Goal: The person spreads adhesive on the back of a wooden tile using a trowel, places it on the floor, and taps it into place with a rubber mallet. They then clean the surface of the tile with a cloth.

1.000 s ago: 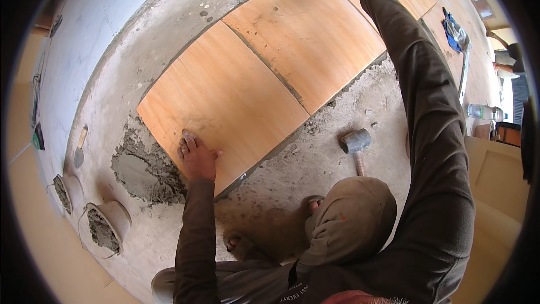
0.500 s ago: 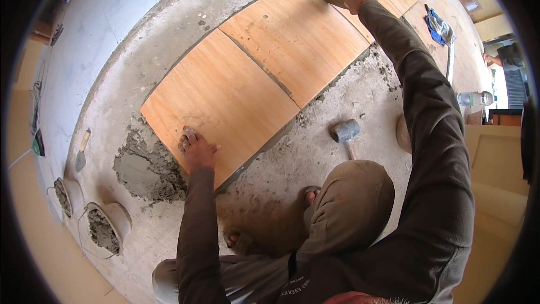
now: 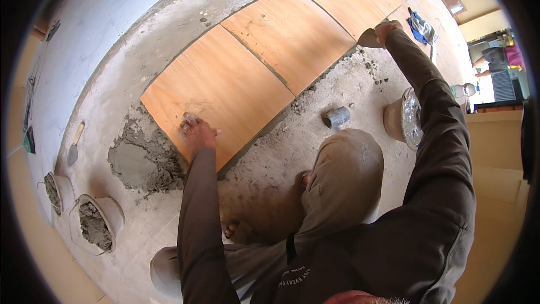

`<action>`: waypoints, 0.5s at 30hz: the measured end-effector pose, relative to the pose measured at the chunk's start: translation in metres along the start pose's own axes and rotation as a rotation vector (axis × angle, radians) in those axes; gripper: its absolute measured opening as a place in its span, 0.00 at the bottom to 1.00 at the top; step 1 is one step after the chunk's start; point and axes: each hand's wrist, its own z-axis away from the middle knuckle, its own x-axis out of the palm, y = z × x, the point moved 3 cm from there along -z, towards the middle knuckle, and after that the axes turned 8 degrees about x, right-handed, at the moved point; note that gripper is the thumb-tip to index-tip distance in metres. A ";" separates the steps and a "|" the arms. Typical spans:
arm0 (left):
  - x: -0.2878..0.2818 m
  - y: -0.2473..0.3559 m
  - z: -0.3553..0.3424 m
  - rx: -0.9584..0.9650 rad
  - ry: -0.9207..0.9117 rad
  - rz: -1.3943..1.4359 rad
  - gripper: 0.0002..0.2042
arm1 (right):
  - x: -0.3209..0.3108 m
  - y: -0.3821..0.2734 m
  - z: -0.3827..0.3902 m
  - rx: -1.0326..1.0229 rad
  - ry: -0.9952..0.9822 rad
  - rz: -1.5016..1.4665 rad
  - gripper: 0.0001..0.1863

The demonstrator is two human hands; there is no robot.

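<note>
My left hand (image 3: 198,134) rests on the near-left wood-patterned tile (image 3: 225,84), its fingers dusty with mortar and its thumb held apart. Gripped in my right hand (image 3: 389,31) is a trowel (image 3: 369,39). Its blade is at the near edge of the tile row, by the joint between the second tile (image 3: 298,34) and the third tile (image 3: 346,3). My fingers hide most of the trowel's handle. Wet grey mortar (image 3: 140,160) lies beside the left edge of the first tile.
A mallet head (image 3: 336,117) shows beyond my knee. To the right stands a bucket (image 3: 396,118), partly behind my arm. Two mortar buckets (image 3: 115,214) and a second trowel (image 3: 75,145) are at the left. A blue-and-grey cloth (image 3: 419,27) lies far right; another person (image 3: 498,62) is beyond.
My right hand has drawn the trowel from the far joint back to the tiles' near edge, rightward and closer. My left hand stays on the tile. The view has shifted slightly.
</note>
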 end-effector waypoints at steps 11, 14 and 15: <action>-0.067 0.047 -0.001 0.114 -0.253 0.148 0.29 | 0.060 0.173 0.196 0.289 -0.165 -0.431 0.21; -0.053 0.088 -0.015 0.146 0.341 0.222 0.22 | 0.062 0.207 0.211 0.387 -0.014 -0.567 0.22; -0.060 0.097 -0.004 0.235 0.309 0.235 0.21 | 0.071 0.202 0.227 0.406 -0.012 -0.797 0.23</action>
